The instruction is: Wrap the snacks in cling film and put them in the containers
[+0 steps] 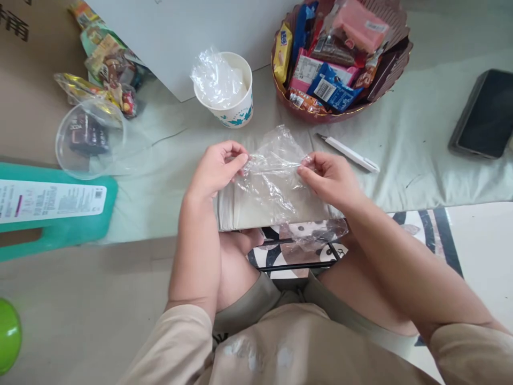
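A thin clear plastic film [270, 184] is stretched between my two hands over the table's front edge. My left hand [220, 166] pinches its left side between thumb and fingers. On the other side my right hand [328, 174] pinches the film's right edge. Beneath it lies a flat, pale, wrapped-looking item [256, 211], partly covered by the film. Another crumpled clear plastic piece [316, 232] hangs below the table edge. Beyond my left hand stands a paper cup [236, 115] with crumpled clear film [218, 80] in it. A white utility knife [350, 152] lies past my right hand.
A reddish scalloped bowl [308, 112] of packaged snacks stands at the back. A black phone-like device [487, 115] lies far right. Leftward are a clear plastic tub [66, 144], several snack packets [116, 69] and a teal container [80, 222]. A white panel [180, 37] rises behind the cup.
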The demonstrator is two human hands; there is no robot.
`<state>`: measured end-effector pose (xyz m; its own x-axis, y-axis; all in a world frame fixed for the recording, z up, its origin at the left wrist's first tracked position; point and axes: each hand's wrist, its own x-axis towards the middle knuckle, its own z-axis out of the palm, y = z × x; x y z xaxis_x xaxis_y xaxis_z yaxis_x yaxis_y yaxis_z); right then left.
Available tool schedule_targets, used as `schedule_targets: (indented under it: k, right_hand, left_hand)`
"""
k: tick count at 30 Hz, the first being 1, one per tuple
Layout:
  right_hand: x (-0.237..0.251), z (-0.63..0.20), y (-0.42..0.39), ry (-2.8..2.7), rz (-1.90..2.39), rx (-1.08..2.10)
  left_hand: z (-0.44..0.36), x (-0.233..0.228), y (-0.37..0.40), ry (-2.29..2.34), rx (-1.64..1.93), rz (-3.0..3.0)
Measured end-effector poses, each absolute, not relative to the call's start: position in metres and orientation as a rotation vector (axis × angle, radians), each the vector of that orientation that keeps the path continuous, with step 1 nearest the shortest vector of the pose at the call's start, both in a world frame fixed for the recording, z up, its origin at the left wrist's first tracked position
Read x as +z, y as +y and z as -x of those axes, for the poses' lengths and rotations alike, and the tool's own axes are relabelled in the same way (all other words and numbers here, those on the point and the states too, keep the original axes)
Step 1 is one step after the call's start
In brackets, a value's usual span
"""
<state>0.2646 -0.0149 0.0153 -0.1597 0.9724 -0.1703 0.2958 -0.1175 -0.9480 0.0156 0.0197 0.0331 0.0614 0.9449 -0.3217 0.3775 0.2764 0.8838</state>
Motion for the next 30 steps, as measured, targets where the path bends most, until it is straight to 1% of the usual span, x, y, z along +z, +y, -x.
schedule_targets:
  k: [2, 6, 9, 12, 14, 19, 23, 25, 30]
  right_hand:
    - [0.014, -0.268, -0.015, -1.486, 1.475, 1.234]
    - [0.009, -0.268, -0.015, -1.385, 1.473, 1.193]
    - [0.006, -0.266, -0.015, -1.350, 1.461, 1.194]
    - [0.006, -0.266, -0.015, -1.373, 1.442, 1.141]
    - [0.006, -0.266, -0.015, -1.367, 1.419, 1.133]
    - [0.005, -0.265, -0.018, -1.333, 1.411, 1.154]
    - [0.005, -0.263, -0.017, -1.318, 1.441, 1.104]
    - [0.005, -0.263, -0.017, -1.313, 1.432, 1.088]
    - [0.003, -0.265, -0.016, -1.332, 1.423, 1.052]
  left_hand:
    - [-0.013, 0.028, 0.023, 1.578, 0.748, -1.288]
    - [-0.010, 0.020, 0.027, 1.516, 1.057, -1.103]
    - [-0.017, 0.014, 0.023, 1.438, 1.002, -0.974]
    - [-0.028, 0.009, 0.016, 1.448, 0.870, -0.984]
    - [-0.035, 0.008, 0.012, 1.428, 0.848, -1.014]
    - [-0.046, 0.013, 0.007, 1.368, 1.041, -1.068]
    - [-0.047, 0.015, 0.008, 1.297, 1.175, -0.974]
    - [-0.048, 0.014, 0.008, 1.220, 1.111, -0.872]
    - [-0.057, 0.013, 0.000, 0.929, 0.668, -0.783]
